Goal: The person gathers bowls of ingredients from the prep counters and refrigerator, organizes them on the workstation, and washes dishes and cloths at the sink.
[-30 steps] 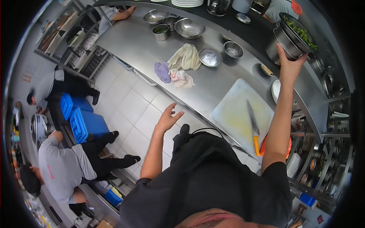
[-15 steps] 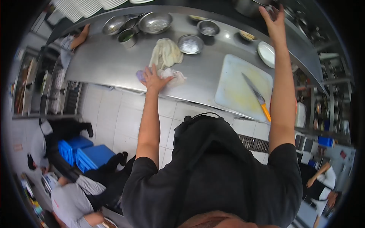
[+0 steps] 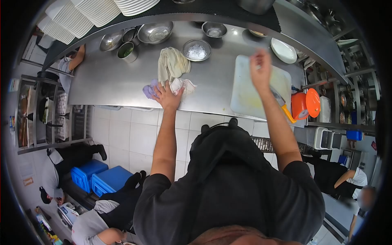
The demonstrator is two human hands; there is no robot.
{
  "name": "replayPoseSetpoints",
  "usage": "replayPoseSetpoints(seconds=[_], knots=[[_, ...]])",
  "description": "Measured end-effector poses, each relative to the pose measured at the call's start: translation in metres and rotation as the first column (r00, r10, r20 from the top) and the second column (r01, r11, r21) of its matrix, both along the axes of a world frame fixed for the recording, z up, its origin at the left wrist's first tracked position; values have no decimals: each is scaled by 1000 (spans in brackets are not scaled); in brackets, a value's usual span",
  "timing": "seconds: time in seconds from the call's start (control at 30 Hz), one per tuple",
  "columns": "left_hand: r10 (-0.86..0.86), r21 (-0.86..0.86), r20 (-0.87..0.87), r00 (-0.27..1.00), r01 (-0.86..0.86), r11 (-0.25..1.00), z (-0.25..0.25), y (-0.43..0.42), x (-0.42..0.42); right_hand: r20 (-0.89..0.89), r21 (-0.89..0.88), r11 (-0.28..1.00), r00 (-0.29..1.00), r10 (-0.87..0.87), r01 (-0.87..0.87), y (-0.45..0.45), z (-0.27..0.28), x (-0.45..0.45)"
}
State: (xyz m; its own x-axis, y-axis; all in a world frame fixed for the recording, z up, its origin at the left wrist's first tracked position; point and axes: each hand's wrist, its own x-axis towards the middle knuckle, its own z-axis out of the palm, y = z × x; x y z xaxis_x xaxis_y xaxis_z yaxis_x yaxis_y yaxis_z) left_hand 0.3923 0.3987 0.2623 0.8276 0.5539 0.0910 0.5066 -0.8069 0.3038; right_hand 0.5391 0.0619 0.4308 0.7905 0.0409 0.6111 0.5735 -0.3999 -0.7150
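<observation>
My left hand lies flat with fingers spread at the counter's near edge, touching a white cloth and a purple cloth. A larger cream cloth is bunched just beyond. Above the white cutting board is my right hand, blurred, its fingers drawn together. A small pale spot shows at the fingers, too smeared to name. Partly under my right forearm, a knife with a yellow handle rests on the board's right side.
Metal bowls, one holding white bits, line the back of the steel counter. A white oval dish and an orange scale stand right. Stacked plates sit on the shelf above. Other people work behind, near blue boxes.
My right hand has come down from the upper shelf, where its fingers were spread, to over the cutting board. My left hand stays on the cloths. The camera view has shifted somewhat.
</observation>
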Motion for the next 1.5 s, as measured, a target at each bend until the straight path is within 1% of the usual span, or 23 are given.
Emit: replayPoseSetpoints(seconds=[0.07, 0.13, 0.17, 0.2, 0.27, 0.33, 0.37, 0.43, 0.47, 0.53, 0.57, 0.63, 0.67, 0.73, 0.83, 0.93, 1.03, 1.1, 1.17, 1.23, 1.3, 1.4, 1.5], knots=[[3, 1, 6, 1000, -3, 1000, 1, 1, 3, -309, -10, 993, 945, 106, -114, 18, -74, -7], [24, -28, -83, 996, -27, 999, 13, 3, 4, -382, -115, 965, 907, 177, -237, 36, -115, -18], [25, -44, -124, 992, -31, 999, 20, 2, 9, -409, -183, 935, 889, 207, -303, 48, -124, -25], [71, -33, -82, 994, -74, 997, 24, 7, 15, -438, -247, 901, 871, 225, -356, 62, -127, -32], [123, -29, 9, 992, -123, 992, 29, 22, 37, -519, -183, 841, 776, 357, -509, 82, -125, -46], [121, -84, 166, 979, -109, 991, 45, 31, 67, -525, -194, 755, 717, 460, -626, 93, -110, -60], [133, -113, 238, 962, -109, 988, 46, 33, 80, -488, -211, 757, 738, 466, -618, 94, -109, -62], [144, -192, 116, 983, -120, 974, 39, 31, 109, -412, -251, 745, 764, 496, -619, 96, -107, -63], [153, -231, 59, 987, -135, 963, 35, 30, 121, -472, -230, 776, 765, 439, -588, 93, -105, -58], [124, -140, -9, 992, -124, 982, 24, 24, 130, -587, -204, 831, 744, 320, -518, 83, -102, -41], [118, -95, -45, 992, -121, 988, 15, 23, 134, -635, -246, 845, 738, 229, -474, 77, -109, -26], [105, -87, 86, 991, -98, 991, -15, 23, 141, -713, -332, 853, 699, 52, -403, 72, -124, 9], [102, -82, 150, 983, -91, 993, -21, 23, 141, -800, -234, 905, 599, 28, -355, 77, -116, 23], [86, -31, 156, 984, -82, 996, -28, 16, 134, -931, -72, 973, 365, 12, -217, 92, -100, 52], [82, -16, 189, 979, -81, 997, -19, 8, 127, -934, 19, 993, 354, 59, -117, 130, -111, 83], [79, 2, 238, 968, -81, 997, -20, 6, 121, -949, 159, 987, 268, 164, -39, 157, -163, 109], [95, -27, 233, 968, -91, 995, -20, 10, 119, -886, 395, 919, 269, 377, 16, 159, -180, 117], [105, -49, 243, 964, -96, 994, -21, 13, 120, -887, 360, 930, 335, 317, 75, 153, -158, 121], [106, -51, 273, 956, -96, 994, -23, 13, 120, -847, 380, 916, 446, 288, 129, 139, -145, 145], [115, -46, 241, 964, -107, 993, -24, 11, 121, -783, 401, 912, 550, 290, 91, 124, -133, 185], [125, -39, 227, 966, -119, 992, -22, 13, 123, -744, 444, 882, 614, 264, 158, 125, -121, 220], [130, -38, 229, 965, -125, 991, -22, 12, 124, -765, 479, 872, 536, 357, 102, 115, -138, 268], [142, -35, 240, 960, -138, 990, -21, 10, 123, -792, 416, 905, 526, 311, 92, 112, -153, 275]])
